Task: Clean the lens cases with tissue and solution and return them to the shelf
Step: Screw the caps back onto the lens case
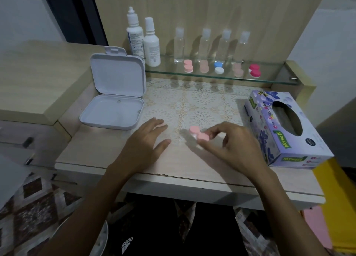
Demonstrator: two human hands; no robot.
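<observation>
Nearest the table's front edge, the right hand (234, 146) pinches a pink lens case (198, 134) by its near cap, seemingly just above the lace mat (202, 99), though blur hides any contact. Beside it the left hand (148, 140) lies flat, fingers straight, holding nothing. Cleaning looks barely begun: next comes a sheet from the tissue box (285, 128), then solution (134, 34). Beyond, other cases wait on the glass shelf (273, 78).

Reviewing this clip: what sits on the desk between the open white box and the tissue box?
In the head view, the lace mat spans that stretch; nearer the camera, the left hand hovers open and the right hand pinches a pink lens case.
</observation>
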